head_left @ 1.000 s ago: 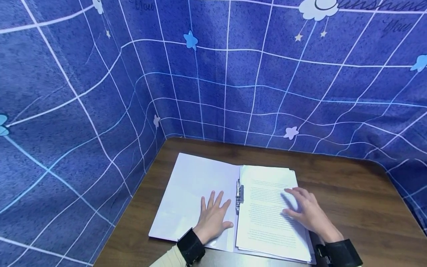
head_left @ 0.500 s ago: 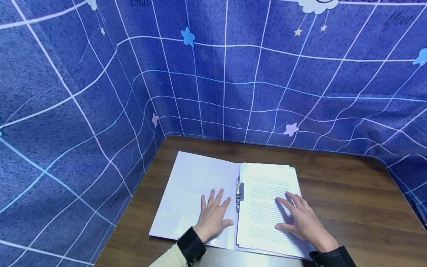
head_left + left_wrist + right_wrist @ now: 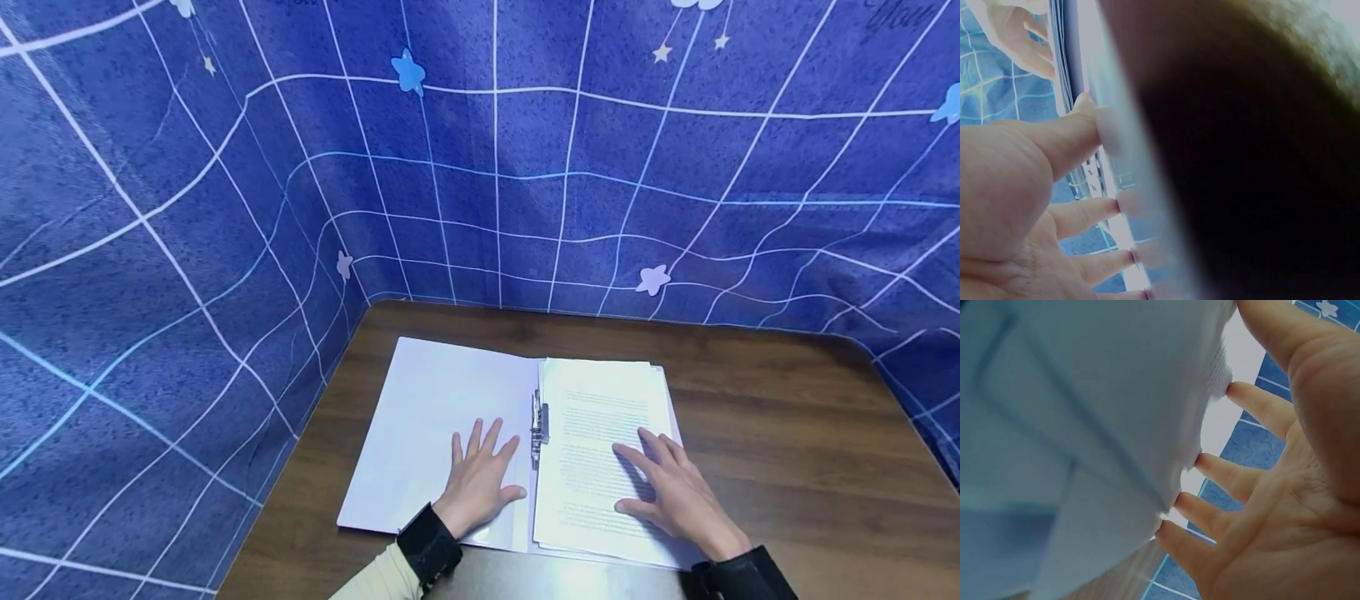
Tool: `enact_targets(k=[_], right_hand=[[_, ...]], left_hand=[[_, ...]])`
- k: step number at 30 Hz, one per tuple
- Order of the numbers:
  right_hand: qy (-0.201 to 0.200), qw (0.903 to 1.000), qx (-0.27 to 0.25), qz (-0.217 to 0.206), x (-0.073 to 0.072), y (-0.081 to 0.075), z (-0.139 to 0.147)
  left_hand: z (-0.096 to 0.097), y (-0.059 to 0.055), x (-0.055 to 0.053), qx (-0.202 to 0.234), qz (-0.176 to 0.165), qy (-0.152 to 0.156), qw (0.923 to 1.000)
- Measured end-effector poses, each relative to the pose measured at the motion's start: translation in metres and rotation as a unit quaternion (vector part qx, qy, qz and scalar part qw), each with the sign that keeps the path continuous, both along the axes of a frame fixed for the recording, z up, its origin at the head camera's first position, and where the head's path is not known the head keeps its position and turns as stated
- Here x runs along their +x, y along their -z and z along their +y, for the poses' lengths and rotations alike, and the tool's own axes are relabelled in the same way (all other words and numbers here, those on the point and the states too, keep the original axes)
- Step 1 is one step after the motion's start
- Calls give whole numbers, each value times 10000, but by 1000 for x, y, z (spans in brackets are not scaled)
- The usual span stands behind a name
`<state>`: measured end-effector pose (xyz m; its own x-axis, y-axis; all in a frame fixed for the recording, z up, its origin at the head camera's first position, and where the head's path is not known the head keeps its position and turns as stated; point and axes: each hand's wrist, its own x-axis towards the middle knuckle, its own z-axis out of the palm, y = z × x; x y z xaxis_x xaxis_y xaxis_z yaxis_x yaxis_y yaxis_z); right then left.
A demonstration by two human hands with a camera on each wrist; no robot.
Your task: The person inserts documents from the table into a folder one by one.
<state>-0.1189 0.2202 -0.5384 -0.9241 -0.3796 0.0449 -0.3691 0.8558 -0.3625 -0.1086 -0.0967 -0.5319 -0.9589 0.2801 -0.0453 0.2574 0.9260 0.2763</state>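
Observation:
An open white ring binder [image 3: 427, 417] lies on the wooden table, its metal clip [image 3: 537, 425] standing along the spine. On its right side rests a stack of printed sheets [image 3: 592, 467]. My left hand [image 3: 476, 487] is spread on the bare inner cover, its fingertips touching the glossy surface in the left wrist view. Over the right part of the sheets is my right hand [image 3: 671, 492], fingers apart and slightly bent. In the right wrist view its fingertips [image 3: 1207, 459] touch the top sheet, and the paper [image 3: 1116, 394] bulges a little there.
The brown wooden table [image 3: 787, 417] extends to the right of the binder and behind it. A blue curtain [image 3: 465, 192] with white grid lines and stars hangs along the back and left edges. Each wrist wears a black band [image 3: 429, 546].
My right hand has moved left and inward over the sheets, its fingertips coming down onto the paper. The left hand stays in place on the cover. The head view has tilted slightly.

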Motion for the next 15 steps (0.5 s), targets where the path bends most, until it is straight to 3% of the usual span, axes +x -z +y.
enact_targets(k=[15], right_hand=[[-32, 9999, 6, -143, -7, -1, 5]], left_hand=[[-4, -6, -5, -29, -249, 149, 9996]])
